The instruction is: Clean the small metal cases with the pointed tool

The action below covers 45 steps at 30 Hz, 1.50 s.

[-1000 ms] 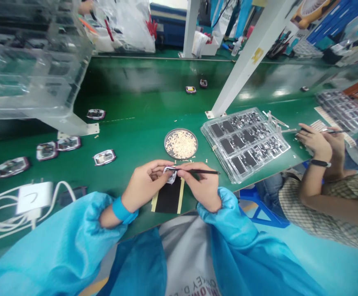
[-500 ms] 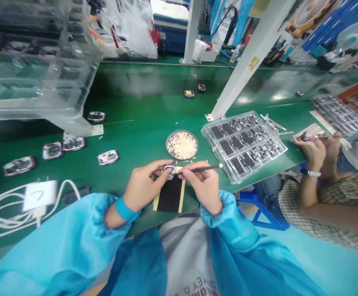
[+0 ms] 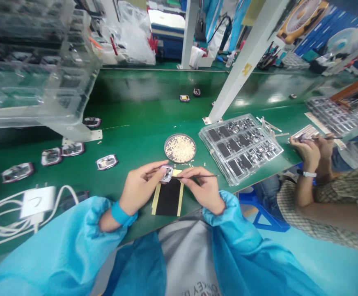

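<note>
Left grip (image 3: 138, 186) pinches a device (image 3: 167, 174), right grip (image 3: 202, 187) a sideways thin tool (image 3: 211, 176).

The device (image 3: 167, 174) now shows more fully; the dark tool (image 3: 208, 176) has drawn back toward its edge.

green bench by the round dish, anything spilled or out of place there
Yes, mildly: a few small pale bits lie loose on the green bench between the round dish and the right hand. They resemble the pieces inside the dish, so they look strayed.
</note>
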Each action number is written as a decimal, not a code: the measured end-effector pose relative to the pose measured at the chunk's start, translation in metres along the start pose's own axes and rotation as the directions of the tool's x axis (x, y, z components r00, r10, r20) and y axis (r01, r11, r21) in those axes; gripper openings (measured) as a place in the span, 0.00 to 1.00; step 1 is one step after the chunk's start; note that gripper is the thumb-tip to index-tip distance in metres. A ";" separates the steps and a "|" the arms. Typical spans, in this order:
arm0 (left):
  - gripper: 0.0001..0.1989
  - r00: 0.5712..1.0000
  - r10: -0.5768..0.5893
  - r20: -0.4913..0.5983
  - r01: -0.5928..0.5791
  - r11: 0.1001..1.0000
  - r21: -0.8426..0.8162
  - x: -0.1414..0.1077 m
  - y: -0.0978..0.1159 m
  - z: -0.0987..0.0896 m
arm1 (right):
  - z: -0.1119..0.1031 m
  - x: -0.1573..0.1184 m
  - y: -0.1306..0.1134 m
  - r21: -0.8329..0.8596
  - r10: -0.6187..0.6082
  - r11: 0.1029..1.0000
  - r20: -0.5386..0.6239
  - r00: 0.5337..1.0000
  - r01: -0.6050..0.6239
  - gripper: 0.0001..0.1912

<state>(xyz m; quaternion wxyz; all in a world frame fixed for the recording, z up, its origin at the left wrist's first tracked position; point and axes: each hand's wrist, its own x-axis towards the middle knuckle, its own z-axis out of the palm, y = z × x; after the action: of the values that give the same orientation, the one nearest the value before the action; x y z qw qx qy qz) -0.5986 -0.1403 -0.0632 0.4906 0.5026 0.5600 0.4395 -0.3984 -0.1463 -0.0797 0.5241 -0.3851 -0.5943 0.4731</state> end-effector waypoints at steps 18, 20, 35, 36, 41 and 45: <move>0.31 0.959 -0.193 0.208 0.198 0.980 -0.002 0.005 0.010 -0.010 | -0.174 0.081 -0.049 -0.826 -0.031 0.524 -0.265 0.964 -0.210 0.16; 0.26 0.956 -0.192 0.220 0.190 0.981 0.029 0.005 0.010 -0.009 | -0.184 0.111 -0.039 -0.858 0.022 0.453 -0.260 0.965 -0.241 0.10; 0.21 0.894 -0.195 0.404 0.198 0.980 0.033 -0.007 0.015 -0.002 | -0.128 0.100 -0.060 -0.804 0.063 0.591 -0.030 0.998 -0.061 0.11; 0.22 0.885 -0.194 0.424 0.200 0.979 0.029 -0.010 0.015 0.000 | -0.109 0.086 -0.059 -0.669 0.053 0.744 0.052 0.997 -0.004 0.11; 0.22 0.861 -0.129 0.492 0.192 0.978 -0.079 -0.017 0.011 0.010 | -0.025 0.032 -0.036 -0.268 0.076 0.963 0.300 0.951 0.008 0.11; 0.21 0.905 -0.088 0.416 0.156 0.979 -0.133 -0.015 0.011 0.010 | -0.002 0.022 -0.019 -0.121 0.137 0.986 0.227 0.964 -0.111 0.18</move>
<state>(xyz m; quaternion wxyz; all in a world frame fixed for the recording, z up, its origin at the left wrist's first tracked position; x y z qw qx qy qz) -0.5871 -0.1544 -0.0523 0.6625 0.5051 0.4382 0.3376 -0.3987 -0.1301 -0.0561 0.3982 -0.3907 -0.6512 0.5145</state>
